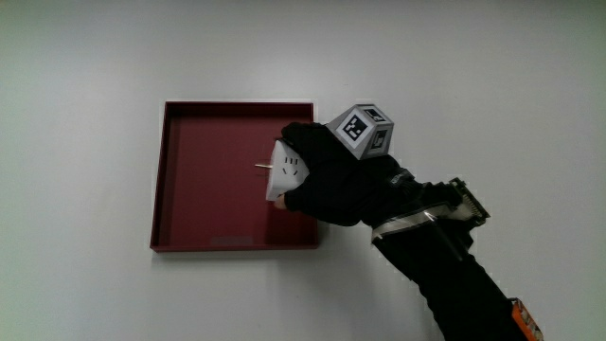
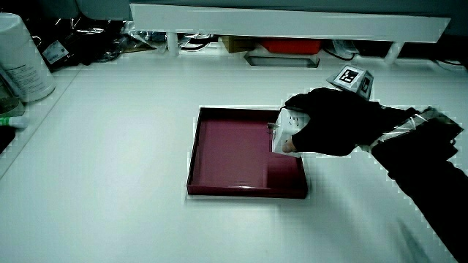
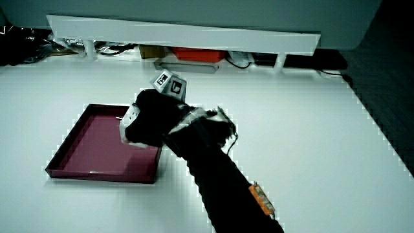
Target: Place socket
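A white socket [image 1: 286, 172] with small slots on its face is held in the gloved hand [image 1: 331, 175], whose fingers are curled around it. Hand and socket hover over the dark red square tray [image 1: 204, 204], above the part of the tray closest to the forearm. In both side views the socket [image 2: 288, 130] [image 3: 129, 120] sits above the tray floor [image 2: 227, 150] [image 3: 90, 139], tilted on its side. The patterned cube [image 1: 363, 128] rides on the back of the hand. A thin pin sticks out from the socket's face toward the tray's middle.
The tray lies on a white table [image 1: 85, 76]. A low white partition [image 2: 292, 18] runs along the table's edge farthest from the person, with cables and boxes under it. A white cylindrical container [image 2: 22, 58] stands near a table corner.
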Action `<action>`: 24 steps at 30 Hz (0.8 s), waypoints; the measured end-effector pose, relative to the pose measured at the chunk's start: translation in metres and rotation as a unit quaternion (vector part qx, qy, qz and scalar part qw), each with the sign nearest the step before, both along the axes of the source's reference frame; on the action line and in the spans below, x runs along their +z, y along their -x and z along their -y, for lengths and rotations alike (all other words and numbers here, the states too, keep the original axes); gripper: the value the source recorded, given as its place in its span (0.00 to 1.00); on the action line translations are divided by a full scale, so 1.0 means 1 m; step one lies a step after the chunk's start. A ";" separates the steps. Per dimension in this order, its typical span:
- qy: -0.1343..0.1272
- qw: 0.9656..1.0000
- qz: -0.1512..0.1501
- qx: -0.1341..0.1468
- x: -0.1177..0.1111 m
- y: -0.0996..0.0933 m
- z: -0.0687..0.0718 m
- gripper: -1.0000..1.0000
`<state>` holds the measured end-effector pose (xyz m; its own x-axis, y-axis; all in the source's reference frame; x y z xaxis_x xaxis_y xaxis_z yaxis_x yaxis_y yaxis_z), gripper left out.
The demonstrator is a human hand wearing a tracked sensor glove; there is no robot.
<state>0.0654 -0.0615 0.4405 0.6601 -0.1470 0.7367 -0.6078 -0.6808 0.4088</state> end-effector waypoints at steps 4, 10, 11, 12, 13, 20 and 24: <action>0.008 1.000 0.012 -0.007 0.002 0.014 -0.002 0.50; 0.015 1.000 0.006 -0.017 0.014 0.029 -0.007 0.50; 0.018 1.000 0.008 -0.016 0.014 0.032 -0.008 0.50; 0.017 1.000 0.000 -0.021 0.018 0.034 -0.009 0.50; 0.025 0.999 -0.001 -0.022 0.021 0.036 -0.009 0.50; 0.042 0.998 -0.025 -0.027 0.047 0.043 -0.016 0.50; 0.053 0.997 -0.047 -0.029 0.062 0.046 -0.019 0.50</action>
